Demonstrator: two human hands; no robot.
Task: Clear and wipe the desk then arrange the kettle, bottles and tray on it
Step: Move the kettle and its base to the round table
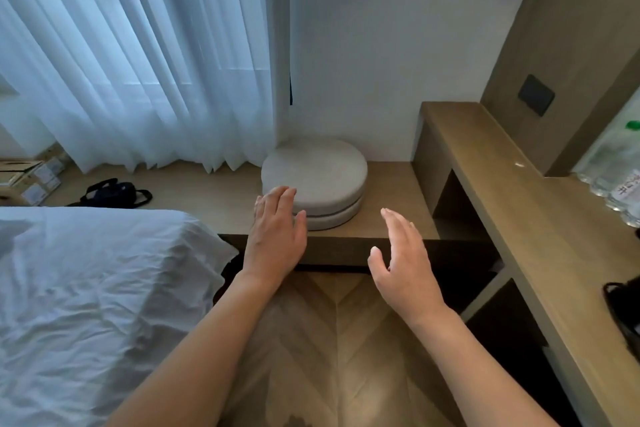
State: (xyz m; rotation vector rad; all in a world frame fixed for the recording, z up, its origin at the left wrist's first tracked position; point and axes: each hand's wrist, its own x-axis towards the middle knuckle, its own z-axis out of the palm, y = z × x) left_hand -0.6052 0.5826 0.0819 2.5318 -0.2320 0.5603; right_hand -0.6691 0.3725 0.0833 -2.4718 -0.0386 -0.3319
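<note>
Bedroom, apparently a hotel room. Evidence: bed with rumpled white sheets (86, 288); floor-length sheer curtains (138, 55); built-in wooden desk (540, 236) with open shelves beneath; low window-side platform (214, 194) bearing two stacked round cushions (315, 180); herringbone wood floor (332, 340); plastic-wrapped water bottles (616, 166) on the desk.

Wooden desk (540, 218) along right wall: plastic-wrapped bottles (614, 170) at its far right edge, dark object (623, 315) nearer, partly cut off. Low window ledge (214, 191) carries a round grey cushion (317, 180) and a black bag (114, 192). Bed (86, 305) with rumpled white sheet at left.
</note>
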